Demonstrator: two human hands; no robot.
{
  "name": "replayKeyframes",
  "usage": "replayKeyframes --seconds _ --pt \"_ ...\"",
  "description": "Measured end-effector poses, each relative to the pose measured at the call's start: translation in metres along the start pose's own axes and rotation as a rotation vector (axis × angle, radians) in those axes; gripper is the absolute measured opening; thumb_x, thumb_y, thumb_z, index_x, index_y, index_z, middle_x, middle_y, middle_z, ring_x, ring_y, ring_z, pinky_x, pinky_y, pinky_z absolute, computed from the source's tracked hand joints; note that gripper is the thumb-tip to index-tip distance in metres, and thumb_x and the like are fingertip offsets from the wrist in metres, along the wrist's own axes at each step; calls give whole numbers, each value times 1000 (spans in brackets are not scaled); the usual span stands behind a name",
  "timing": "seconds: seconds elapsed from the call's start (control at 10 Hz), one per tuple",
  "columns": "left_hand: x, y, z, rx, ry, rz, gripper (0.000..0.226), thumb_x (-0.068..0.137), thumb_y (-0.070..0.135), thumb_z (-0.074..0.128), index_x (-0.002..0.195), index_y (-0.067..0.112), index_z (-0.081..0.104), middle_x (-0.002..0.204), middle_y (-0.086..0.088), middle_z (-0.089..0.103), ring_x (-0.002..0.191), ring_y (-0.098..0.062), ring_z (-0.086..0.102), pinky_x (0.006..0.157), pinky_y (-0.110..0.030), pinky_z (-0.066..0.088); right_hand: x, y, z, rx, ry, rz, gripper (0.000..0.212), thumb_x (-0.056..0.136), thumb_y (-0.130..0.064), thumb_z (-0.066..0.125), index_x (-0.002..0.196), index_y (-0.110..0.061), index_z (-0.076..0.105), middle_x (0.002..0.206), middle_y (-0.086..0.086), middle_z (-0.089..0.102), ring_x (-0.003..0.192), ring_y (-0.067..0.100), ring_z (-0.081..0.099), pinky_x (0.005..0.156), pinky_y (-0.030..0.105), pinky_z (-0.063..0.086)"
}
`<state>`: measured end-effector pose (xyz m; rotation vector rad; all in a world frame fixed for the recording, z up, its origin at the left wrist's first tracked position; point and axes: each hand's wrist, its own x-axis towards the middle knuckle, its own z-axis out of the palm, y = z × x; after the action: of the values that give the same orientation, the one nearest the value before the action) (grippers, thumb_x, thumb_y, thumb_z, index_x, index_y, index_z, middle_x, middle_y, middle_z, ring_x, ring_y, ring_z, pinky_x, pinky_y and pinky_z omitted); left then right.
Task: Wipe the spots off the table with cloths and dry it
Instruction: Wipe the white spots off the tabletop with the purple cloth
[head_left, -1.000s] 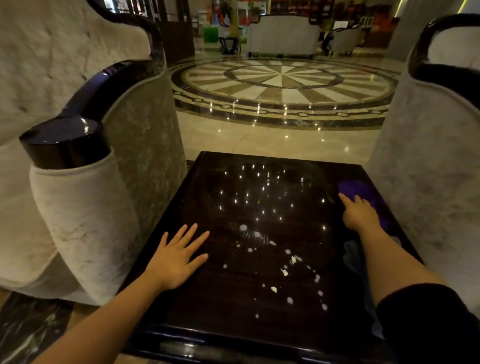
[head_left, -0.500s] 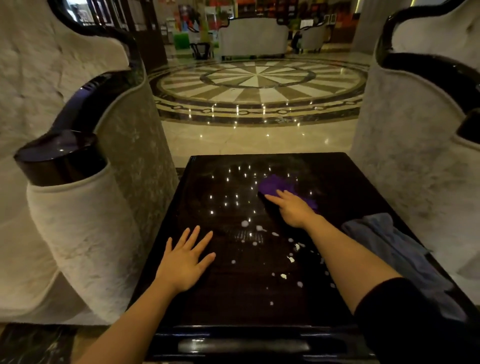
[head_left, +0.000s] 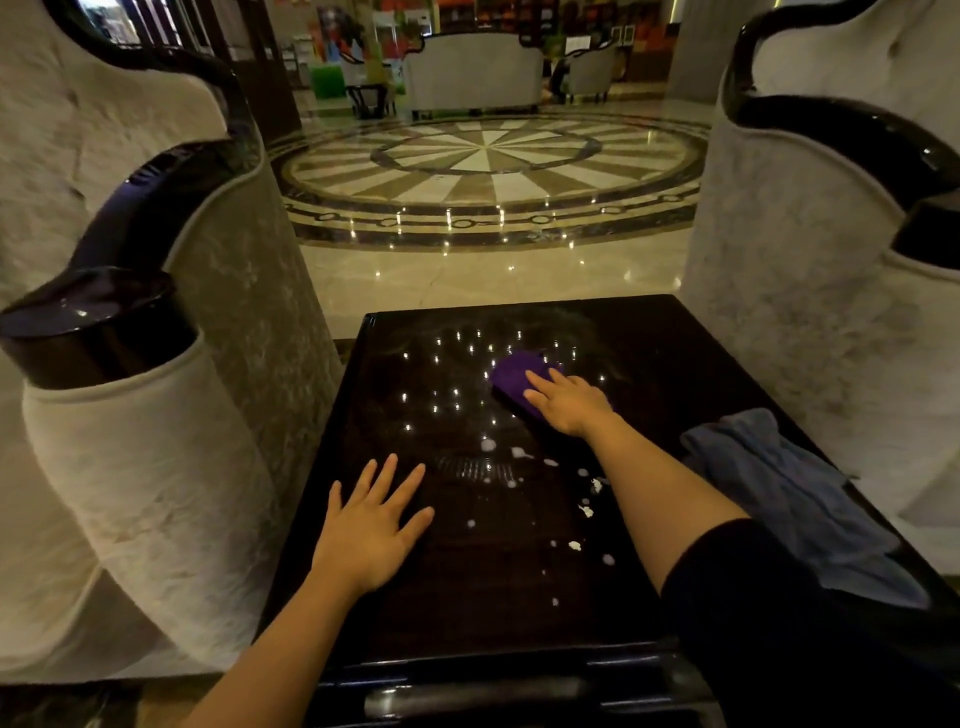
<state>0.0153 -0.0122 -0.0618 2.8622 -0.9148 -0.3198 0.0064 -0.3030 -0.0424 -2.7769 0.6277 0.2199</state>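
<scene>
A dark glossy table stands in front of me, with several white spots scattered across its middle. My right hand presses flat on a purple cloth at the table's far middle, beyond the spots. My left hand lies flat on the near left of the tabletop, fingers spread, holding nothing. A blue-grey cloth lies crumpled along the table's right edge.
A pale upholstered armchair with a dark glossy arm cap stands close on the left, another armchair close on the right. Beyond the table is polished marble floor with a round inlay, and more sofas far back.
My right hand has slid the purple cloth from the table's right edge to its far middle. The blue-grey cloth came into view. My left hand stayed flat.
</scene>
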Motion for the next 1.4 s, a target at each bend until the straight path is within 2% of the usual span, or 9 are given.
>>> replayKeyframes --seconds 0.3,0.5,1.0,1.3,1.4 --pt "-1 1 -1 -2 6 -3 59 92 56 22 143 39 -2 157 4 -8 144 -15 -12 116 -46 -7 -26 -23 6 -19 -9 -263 43 95 -45 30 138 -38 29 153 0 25 137 28 20 108 46 22" --pt "-4 3 -3 4 6 -9 58 94 53 24 144 38 -2 157 3 -8 144 -16 -11 116 -47 -5 -54 -26 13 10 -26 -365 41 95 -42 34 136 -35 35 151 2 29 136 27 22 108 44 20" --pt "-2 0 3 34 23 -2 59 94 53 23 145 36 0 158 0 -6 145 -19 -6 116 -50 0 -175 -39 33 28 -55 -526 37 95 -31 40 131 -29 45 145 4 39 123 25 32 101 39 23" --pt "-5 3 -3 39 -12 -5 58 94 52 21 145 36 -3 158 -1 -9 144 -20 -9 116 -49 -1 -251 -37 52 96 46 -583 33 92 -25 47 124 -23 54 135 5 50 106 28 40 84 31 24" --pt "-5 3 -3 46 -12 1 58 95 52 20 145 35 -4 157 -2 -9 144 -20 -9 116 -50 -1 -270 -36 58 120 30 -634 31 92 -23 48 122 -21 56 132 7 53 106 29 40 81 27 18"
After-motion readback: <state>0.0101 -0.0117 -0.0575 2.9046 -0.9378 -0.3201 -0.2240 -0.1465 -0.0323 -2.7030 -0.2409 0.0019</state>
